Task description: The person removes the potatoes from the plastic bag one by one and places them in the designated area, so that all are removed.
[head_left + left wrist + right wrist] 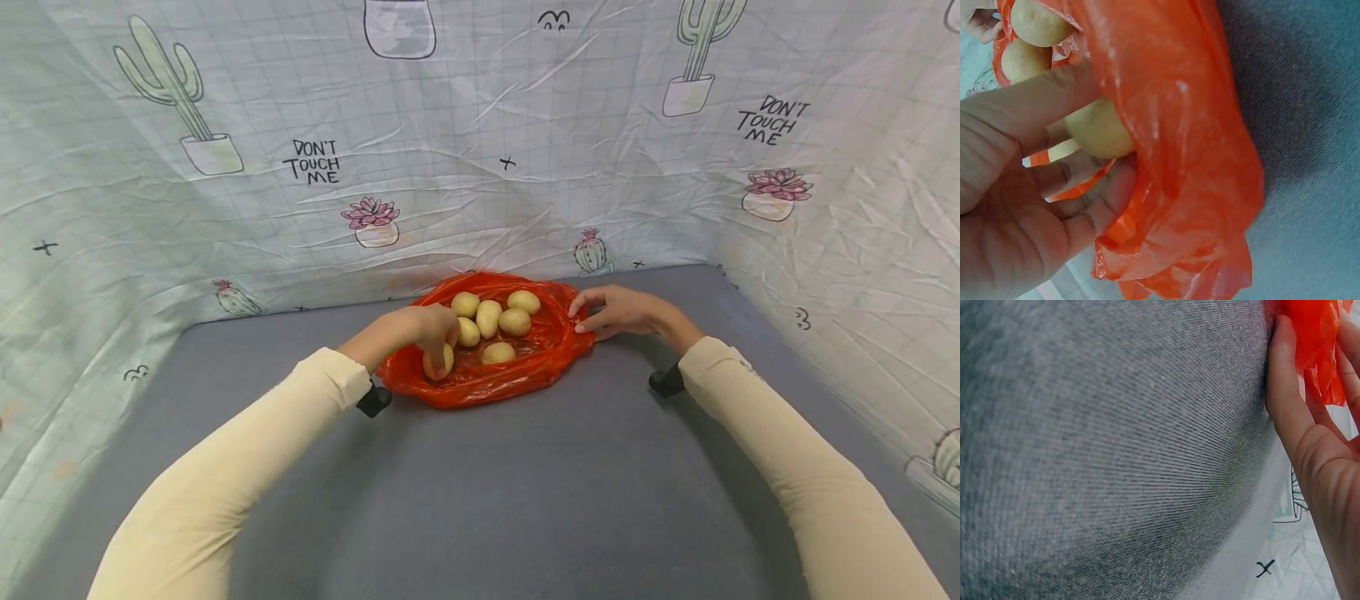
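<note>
Your left hand (429, 327) is in the left end of the red bag (487, 392), thumb and fingers bent round a potato (1102, 131), gap about one potato wide. The left wrist view puts that potato right against the bag wall. Can't tell whether it's clear of the bag floor.

Your right hand (618, 311) pinches the bag's right edge, thumb on one side, fingers on the other, only thin film between them. The bag sits at the far part of the bench (510, 483), near the patterned cloth (480, 158), mouth spread wide. Six other potatoes (514, 322) lie inside: five bunched toward the back, one alone near the front wall.

Handling, my read: potatoes are firm, modest weight, smooth skin, so they may roll or slip if you catch only one end. Take each round its fattest part, thumb opposite fingers. No need to squeeze hard; they should take a normal grip, but nails or a drop could bruise them.

The bag is the awkward bit: light, limp, slick, likely to cling and fold inward. Hold it by the gathered rim, not a single layer; it could tear or drag. Watch for film caught under your left fingertips.
</note>
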The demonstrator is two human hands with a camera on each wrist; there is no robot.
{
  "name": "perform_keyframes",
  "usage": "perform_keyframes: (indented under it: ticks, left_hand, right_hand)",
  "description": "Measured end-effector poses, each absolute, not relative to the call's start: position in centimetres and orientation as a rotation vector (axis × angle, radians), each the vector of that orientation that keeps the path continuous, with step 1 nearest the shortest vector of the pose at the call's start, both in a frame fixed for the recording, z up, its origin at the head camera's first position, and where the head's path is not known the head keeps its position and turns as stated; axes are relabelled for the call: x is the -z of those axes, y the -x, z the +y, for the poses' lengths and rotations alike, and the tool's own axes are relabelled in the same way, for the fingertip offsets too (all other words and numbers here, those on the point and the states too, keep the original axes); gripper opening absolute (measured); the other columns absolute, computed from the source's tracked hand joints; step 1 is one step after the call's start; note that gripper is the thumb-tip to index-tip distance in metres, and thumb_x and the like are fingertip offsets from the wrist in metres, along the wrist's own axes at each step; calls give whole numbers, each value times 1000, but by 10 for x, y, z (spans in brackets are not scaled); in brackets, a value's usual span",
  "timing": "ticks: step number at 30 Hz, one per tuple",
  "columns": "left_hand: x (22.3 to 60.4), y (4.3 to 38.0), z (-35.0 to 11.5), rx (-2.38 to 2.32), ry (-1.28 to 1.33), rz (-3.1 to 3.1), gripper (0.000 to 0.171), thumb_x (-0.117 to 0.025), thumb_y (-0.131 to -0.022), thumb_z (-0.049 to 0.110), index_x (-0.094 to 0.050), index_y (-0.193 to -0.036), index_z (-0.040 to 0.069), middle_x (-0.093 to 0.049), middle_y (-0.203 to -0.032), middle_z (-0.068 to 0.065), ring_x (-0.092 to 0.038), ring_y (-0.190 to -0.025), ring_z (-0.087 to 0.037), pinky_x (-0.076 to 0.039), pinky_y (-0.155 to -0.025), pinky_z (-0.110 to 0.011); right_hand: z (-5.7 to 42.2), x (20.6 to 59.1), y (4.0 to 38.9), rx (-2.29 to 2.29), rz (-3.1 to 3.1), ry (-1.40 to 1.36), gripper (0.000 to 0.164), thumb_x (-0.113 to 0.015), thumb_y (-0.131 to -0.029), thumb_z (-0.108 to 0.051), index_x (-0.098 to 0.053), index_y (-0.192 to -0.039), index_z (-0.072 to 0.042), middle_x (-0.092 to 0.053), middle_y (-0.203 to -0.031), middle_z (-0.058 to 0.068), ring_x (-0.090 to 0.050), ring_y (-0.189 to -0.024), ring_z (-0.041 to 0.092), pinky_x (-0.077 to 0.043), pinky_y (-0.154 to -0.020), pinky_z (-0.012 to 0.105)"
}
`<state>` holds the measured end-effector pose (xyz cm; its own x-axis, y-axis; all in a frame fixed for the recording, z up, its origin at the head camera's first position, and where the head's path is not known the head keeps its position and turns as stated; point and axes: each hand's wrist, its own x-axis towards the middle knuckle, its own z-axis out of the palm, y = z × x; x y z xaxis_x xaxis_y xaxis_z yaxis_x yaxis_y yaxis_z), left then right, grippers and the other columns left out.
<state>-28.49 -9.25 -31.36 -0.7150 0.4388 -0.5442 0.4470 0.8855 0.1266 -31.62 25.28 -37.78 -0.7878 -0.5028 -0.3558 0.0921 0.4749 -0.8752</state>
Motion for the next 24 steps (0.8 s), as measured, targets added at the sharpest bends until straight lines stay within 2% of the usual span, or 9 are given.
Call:
perform_keyframes:
  ticks: [3, 6, 10, 15, 24]
  left_hand:
    - [316, 281, -96, 3, -690, 2493, 31, -88, -76, 11, -63, -95, 10, -55, -95, -5, -50, -87, -19, -44, -67, -28]
    - [314, 275, -101, -51, -762, 2550, 29, -85, -75, 5, -61, -89, 11, -52, -86, -3, -48, -81, -18, -40, -62, -26]
    - [305, 263, -106, -224, -866, 2648, 28, -84, -73, 1, -64, -92, 8, -57, -85, -2, -49, -82, -19, -44, -66, -27]
    - [294, 248, -110, -387, -947, 2698, 36, -90, -74, 7, -66, -100, 6, -66, -95, -4, -54, -87, -22, -50, -75, -32]
    - [290, 237, -119, -520, -938, 2740, 38, -90, -73, 7, -62, -98, 9, -64, -89, -1, -53, -82, -20, -47, -70, -31]
  right_hand:
    - [252, 377, 316, 1309, 2142, 342, 34, -72, -95, -8, -57, -124, 0, -49, -130, 13, -61, -104, 18, -57, -91, 41]
    - [251, 376, 316, 1310, 2141, 350, 35, -72, -95, -9, -57, -126, 0, -49, -131, 14, -61, -105, 18, -57, -92, 41]
    - [250, 375, 316, 1315, 2138, 368, 38, -72, -95, -10, -56, -127, 1, -49, -133, 16, -61, -106, 19, -56, -93, 41]
    - [252, 375, 313, 1303, 2175, 384, 38, -71, -96, -10, -55, -129, 2, -48, -136, 18, -61, -105, 19, -56, -94, 42]
    - [253, 378, 311, 1347, 2162, 372, 38, -70, -96, -7, -55, -130, 3, -48, -134, 17, -62, -106, 18, -57, -92, 39]
